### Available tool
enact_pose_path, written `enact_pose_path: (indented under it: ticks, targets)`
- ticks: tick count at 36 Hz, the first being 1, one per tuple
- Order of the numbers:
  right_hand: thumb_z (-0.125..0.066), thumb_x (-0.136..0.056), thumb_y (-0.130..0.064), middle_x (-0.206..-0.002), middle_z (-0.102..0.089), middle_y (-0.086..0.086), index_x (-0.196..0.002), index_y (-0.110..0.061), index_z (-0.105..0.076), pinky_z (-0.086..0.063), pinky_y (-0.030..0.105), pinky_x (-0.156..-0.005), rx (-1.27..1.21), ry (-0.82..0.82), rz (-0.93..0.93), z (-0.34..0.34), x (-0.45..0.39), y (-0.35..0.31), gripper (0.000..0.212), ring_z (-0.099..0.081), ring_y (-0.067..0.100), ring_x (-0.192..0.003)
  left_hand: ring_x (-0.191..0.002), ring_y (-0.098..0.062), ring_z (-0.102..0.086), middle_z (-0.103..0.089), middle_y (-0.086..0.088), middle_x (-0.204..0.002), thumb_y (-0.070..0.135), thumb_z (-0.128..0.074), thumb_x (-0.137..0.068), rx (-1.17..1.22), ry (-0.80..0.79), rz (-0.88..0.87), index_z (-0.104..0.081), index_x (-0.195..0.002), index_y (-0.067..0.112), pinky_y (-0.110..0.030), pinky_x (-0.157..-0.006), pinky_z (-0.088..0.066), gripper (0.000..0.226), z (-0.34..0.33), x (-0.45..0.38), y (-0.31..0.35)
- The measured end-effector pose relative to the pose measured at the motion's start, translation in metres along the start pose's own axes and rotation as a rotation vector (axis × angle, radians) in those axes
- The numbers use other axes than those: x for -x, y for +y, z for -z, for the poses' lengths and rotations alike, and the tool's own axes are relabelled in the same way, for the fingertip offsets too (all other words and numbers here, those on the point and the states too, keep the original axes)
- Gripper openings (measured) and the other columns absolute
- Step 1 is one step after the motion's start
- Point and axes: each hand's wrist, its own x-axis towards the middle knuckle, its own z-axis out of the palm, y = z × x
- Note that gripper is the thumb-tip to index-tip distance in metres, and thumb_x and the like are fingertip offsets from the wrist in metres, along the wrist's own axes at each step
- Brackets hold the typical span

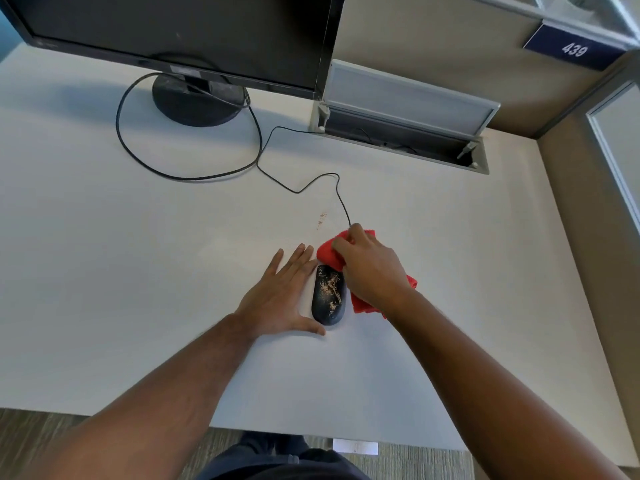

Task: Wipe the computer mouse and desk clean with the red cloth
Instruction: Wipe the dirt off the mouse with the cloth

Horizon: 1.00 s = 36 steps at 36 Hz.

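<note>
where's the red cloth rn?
In the head view, the red cloth lies bunched under the right hand on the desk, against the right side and far end of the mouse.

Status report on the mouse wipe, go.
Left hand flat, bracing mouse. Right hand gripping red cloth beside it. Mouse still speckled. Cord nearby.

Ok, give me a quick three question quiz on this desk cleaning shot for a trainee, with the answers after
1. True or false: the mouse is already wiped clean.
2. Which hand grips the red cloth? A) left B) right C) both
3. Fill in: beyond the mouse, brownish specks lie on the ____.

Key
1. False: pale grit still covers its top.
2. B: the right hand bunches it against the mouse's right side, while the left hand lies open and flat on the other side.
3. Desk.
</note>
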Motion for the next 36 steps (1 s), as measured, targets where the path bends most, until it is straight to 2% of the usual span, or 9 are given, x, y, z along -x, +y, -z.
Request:
enact_pose_path:
  ticks: [4, 8, 13, 17, 20, 23, 29, 33, 36]
  targets:
    - [-0.074, -0.089, -0.024, -0.131, -0.051, 0.004, -0.133, -0.026, -0.057, -0.055, 0.032, -0.075, 0.093, -0.02, 0.063, -0.004, 0.002, -0.012, 0.047, -0.059, 0.022, -0.107, -0.161, -0.01, 0.02, 0.001, -0.001, -0.179, 0.104, -0.049, -0.068, -0.001, 0.008, 0.0, -0.004, -0.169, 0.016, -0.048, -0.132, 0.008, 0.142, -0.001, 0.0, 0.0]
    - [-0.079, -0.085, -0.028, -0.129, -0.053, 0.003, -0.131, -0.026, -0.061, -0.056, 0.033, -0.079, 0.093, -0.039, 0.12, -0.01, 0.009, -0.021, 0.049, -0.057, 0.022, -0.111, -0.161, -0.01, 0.019, -0.002, -0.002, -0.179, 0.104, -0.046, -0.068, -0.011, 0.015, 0.0, -0.01, -0.168, 0.013, -0.047, -0.132, 0.009, 0.141, -0.002, 0.0, 0.0]
    - [-0.072, -0.088, -0.027, -0.125, -0.054, -0.002, -0.128, -0.031, -0.062, -0.052, 0.033, -0.08, 0.029, -0.105, 0.224, -0.004, 0.013, -0.023, 0.041, -0.054, 0.02, -0.11, -0.162, -0.014, 0.017, 0.0, -0.004, -0.179, 0.102, -0.05, -0.071, -0.007, 0.022, -0.02, -0.005, -0.169, 0.012, -0.05, -0.132, 0.003, 0.14, -0.002, 0.001, -0.001]
    - [-0.052, -0.091, -0.022, -0.124, -0.056, -0.008, -0.125, -0.037, -0.063, -0.047, 0.036, -0.08, -0.142, -0.111, 0.099, 0.019, 0.006, -0.008, 0.039, -0.054, 0.018, -0.107, -0.163, -0.012, 0.016, -0.002, -0.004, -0.179, 0.099, -0.059, -0.068, 0.063, 0.032, -0.018, -0.007, -0.169, 0.014, -0.049, -0.133, 0.004, 0.142, -0.001, 0.002, 0.0]
    - [-0.052, -0.094, -0.022, -0.133, -0.056, -0.005, -0.131, -0.034, -0.06, -0.042, 0.035, -0.084, -0.113, -0.022, -0.018, 0.029, 0.0, 0.009, 0.039, -0.054, 0.02, -0.114, -0.162, -0.013, 0.017, 0.0, -0.005, -0.179, 0.102, -0.054, -0.065, 0.022, 0.005, 0.003, -0.012, -0.167, 0.012, -0.05, -0.132, 0.004, 0.143, 0.001, 0.001, 0.001]
    - [-0.054, -0.096, -0.021, -0.138, -0.058, -0.003, -0.135, -0.032, -0.057, -0.045, 0.039, -0.092, -0.056, -0.026, -0.05, 0.029, -0.003, 0.013, 0.041, -0.052, 0.023, -0.123, -0.162, -0.014, 0.018, 0.003, -0.005, -0.179, 0.104, -0.05, -0.065, -0.018, -0.014, 0.012, -0.01, -0.168, 0.011, -0.049, -0.132, 0.005, 0.144, 0.001, 0.0, 0.001]
    - [-0.062, -0.094, -0.02, -0.13, -0.062, -0.004, -0.133, -0.032, -0.059, -0.047, 0.037, -0.094, 0.001, -0.147, 0.151, 0.013, 0.01, -0.016, 0.042, -0.05, 0.021, -0.122, -0.162, -0.014, 0.018, 0.003, -0.004, -0.179, 0.104, -0.046, -0.069, -0.003, 0.011, -0.017, -0.001, -0.169, 0.013, -0.05, -0.132, 0.003, 0.142, -0.001, 0.0, -0.002]
    - [-0.072, -0.087, -0.025, -0.128, -0.062, -0.006, -0.13, -0.031, -0.062, -0.049, 0.037, -0.095, 0.0, -0.205, 0.239, 0.008, 0.018, -0.03, 0.044, -0.052, 0.02, -0.119, -0.164, -0.019, 0.01, -0.003, -0.009, -0.178, 0.102, -0.049, -0.071, 0.027, 0.03, -0.041, -0.002, -0.169, 0.012, -0.052, -0.133, 0.0, 0.141, -0.003, 0.001, -0.002]
    - [-0.058, -0.088, -0.02, -0.125, -0.062, -0.009, -0.125, -0.033, -0.064, -0.049, 0.038, -0.091, -0.116, -0.244, 0.205, 0.018, 0.016, -0.025, 0.039, -0.053, 0.019, -0.115, -0.164, -0.018, 0.011, -0.004, -0.01, -0.178, 0.102, -0.05, -0.07, 0.044, 0.037, -0.045, -0.006, -0.169, 0.015, -0.049, -0.132, 0.004, 0.139, -0.003, 0.001, -0.002]
